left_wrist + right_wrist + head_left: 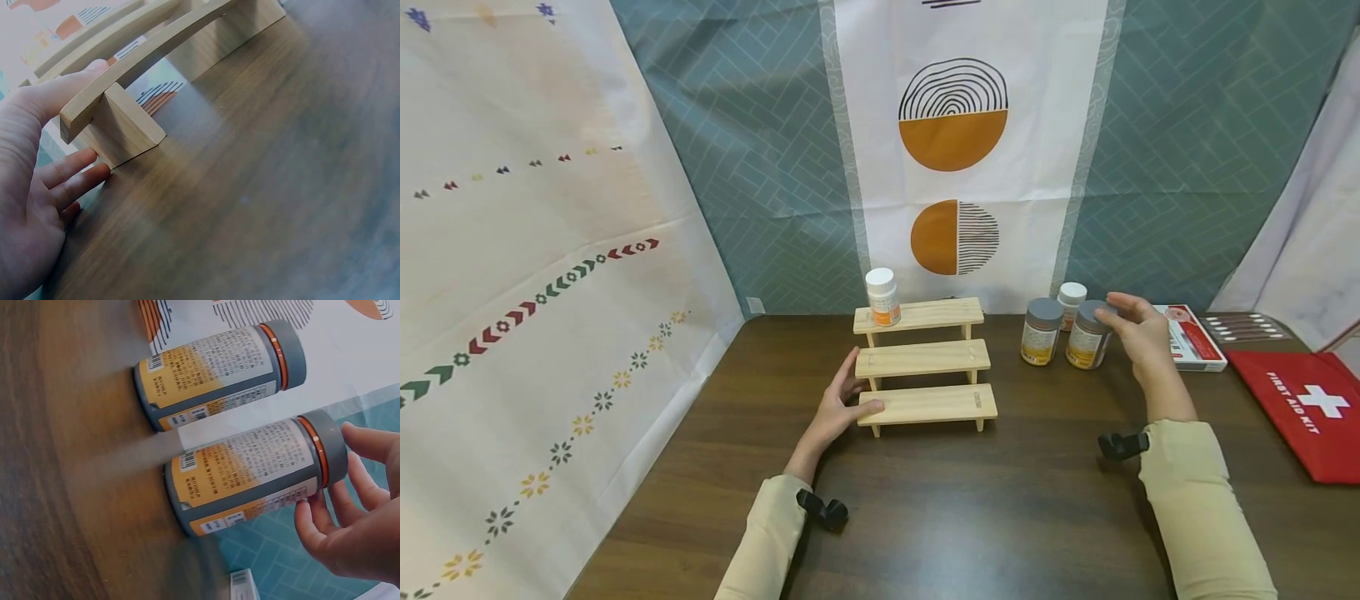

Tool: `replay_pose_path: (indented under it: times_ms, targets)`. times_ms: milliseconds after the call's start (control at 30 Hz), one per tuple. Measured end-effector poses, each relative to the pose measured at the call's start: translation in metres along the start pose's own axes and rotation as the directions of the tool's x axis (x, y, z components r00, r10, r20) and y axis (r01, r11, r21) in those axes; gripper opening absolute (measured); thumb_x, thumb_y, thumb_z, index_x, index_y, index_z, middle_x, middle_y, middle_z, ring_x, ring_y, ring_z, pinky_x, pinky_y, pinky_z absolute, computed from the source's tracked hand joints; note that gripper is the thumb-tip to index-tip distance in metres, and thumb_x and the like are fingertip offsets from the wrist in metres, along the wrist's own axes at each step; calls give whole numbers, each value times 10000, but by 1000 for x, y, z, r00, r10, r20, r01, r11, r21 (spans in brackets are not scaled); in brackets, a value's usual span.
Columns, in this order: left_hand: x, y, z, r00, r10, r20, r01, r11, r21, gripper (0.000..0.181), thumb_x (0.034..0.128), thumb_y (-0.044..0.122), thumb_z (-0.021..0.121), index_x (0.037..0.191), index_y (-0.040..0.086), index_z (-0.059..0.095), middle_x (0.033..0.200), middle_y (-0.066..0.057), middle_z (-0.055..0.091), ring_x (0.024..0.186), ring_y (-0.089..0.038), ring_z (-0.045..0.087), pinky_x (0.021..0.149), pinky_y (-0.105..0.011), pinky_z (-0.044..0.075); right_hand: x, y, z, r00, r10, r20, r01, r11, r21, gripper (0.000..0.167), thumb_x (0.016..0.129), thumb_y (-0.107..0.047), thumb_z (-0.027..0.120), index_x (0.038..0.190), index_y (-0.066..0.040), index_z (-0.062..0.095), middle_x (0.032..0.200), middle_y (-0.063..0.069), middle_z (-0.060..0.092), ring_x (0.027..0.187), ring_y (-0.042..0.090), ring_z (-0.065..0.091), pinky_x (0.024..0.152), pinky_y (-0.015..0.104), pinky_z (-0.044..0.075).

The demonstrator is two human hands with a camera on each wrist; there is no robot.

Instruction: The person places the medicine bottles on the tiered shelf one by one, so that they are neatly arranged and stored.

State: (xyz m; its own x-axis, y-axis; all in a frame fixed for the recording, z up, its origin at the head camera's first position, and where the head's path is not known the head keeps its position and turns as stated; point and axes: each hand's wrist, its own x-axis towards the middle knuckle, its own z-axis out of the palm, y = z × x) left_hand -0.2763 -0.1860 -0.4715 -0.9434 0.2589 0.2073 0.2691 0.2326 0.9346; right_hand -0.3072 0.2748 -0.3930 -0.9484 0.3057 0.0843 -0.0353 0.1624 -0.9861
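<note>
A three-step wooden display stand (925, 360) stands on the dark table. My left hand (838, 404) holds its left end, thumb over the lowest step and fingers beside the leg (125, 125). A white pill bottle (882, 297) with an orange label stands on the top step. To the right, two grey-lidded supplement bottles stand upright side by side. My right hand (1142, 333) grips the right-hand supplement bottle (250, 472) around its lid, thumb at the lid's edge. Its neighbour, the left supplement bottle (219, 375), is untouched. Another white-capped bottle (1072, 293) stands partly hidden behind them.
Beyond my right hand lies a white and red box (1191, 337), with a pack of cotton swabs (1243, 327) beside it. A red first aid kit pouch (1307, 408) lies at the right. Patterned cloths (760, 167) hang behind the table and at both sides.
</note>
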Motion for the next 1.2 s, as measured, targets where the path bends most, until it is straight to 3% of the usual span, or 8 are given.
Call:
replay_pose_path:
  times_ms: [100, 167, 233, 467, 700, 933, 1200]
  targets:
    - [0, 0, 0, 1000, 1, 1, -1, 1000, -1, 990, 837, 91, 763, 1586, 198, 125, 1545, -176, 380, 1334, -393, 478, 1133, -559, 340, 3, 3, 0, 996, 46, 77, -35, 990, -138, 450, 946, -398, 614, 1367, -256, 541, 1339, -3, 527, 1243, 144, 452, 1106, 302, 376]
    - [0, 0, 0, 1000, 3, 1, -3, 1000, -6, 988, 838, 85, 760, 1586, 196, 125, 1541, -182, 385, 1333, -394, 479, 1132, -561, 340, 4, 4, -1, 990, 65, 123, -43, 984, -172, 603, 955, -449, 575, 1481, -192, 428, 1518, 154, 355, 1369, 294, 345, 1174, 465, 313]
    - [0, -1, 0, 1000, 6, 2, -6, 1000, -8, 987, 840, 85, 759, 1587, 192, 122, 1536, -189, 390, 1332, -395, 479, 1130, -563, 341, 6, 5, -2, 985, 74, 156, -46, 983, -177, 670, 964, -468, 547, 1526, -164, 346, 1596, 216, 203, 1427, 380, 247, 1188, 547, 257]
    - [-1, 0, -1, 1000, 2, 0, -2, 1000, 0, 991, 838, 80, 759, 1587, 193, 121, 1525, -194, 405, 1332, -397, 480, 1129, -569, 339, 7, 10, -3, 979, 53, 197, -19, 985, -173, 726, 967, -463, 546, 1554, -145, 260, 1584, 269, 163, 1403, 411, 224, 1161, 602, 262]
    - [-1, 1, 0, 1000, -5, 2, 5, 1000, -3, 985, 841, 94, 759, 1580, 279, 136, 1533, -182, 397, 1341, -385, 473, 1135, -560, 336, 7, 12, -3, 972, 53, 229, -8, 981, -196, 814, 958, -440, 583, 1568, -100, 167, 1589, 292, 136, 1417, 439, 217, 1146, 622, 263]
    - [0, -2, 0, 1000, -3, 4, 3, 1000, -3, 987, 841, 109, 761, 1587, 203, 121, 1517, -195, 414, 1334, -389, 480, 1132, -561, 339, 9, 15, -5, 957, 94, 276, -30, 973, -229, 901, 958, -401, 596, 1562, -18, 49, 1601, 311, 70, 1463, 514, 116, 1164, 648, 192]
    - [0, 0, 0, 1000, -18, -4, 18, 1000, 2, 997, 833, 59, 757, 1587, 196, 119, 1509, -197, 426, 1333, -386, 482, 1131, -554, 346, 8, 14, -3, 957, 99, 271, -36, 973, -228, 901, 957, -376, 606, 1562, -20, 42, 1604, 307, 60, 1467, 512, 107, 1170, 643, 182]
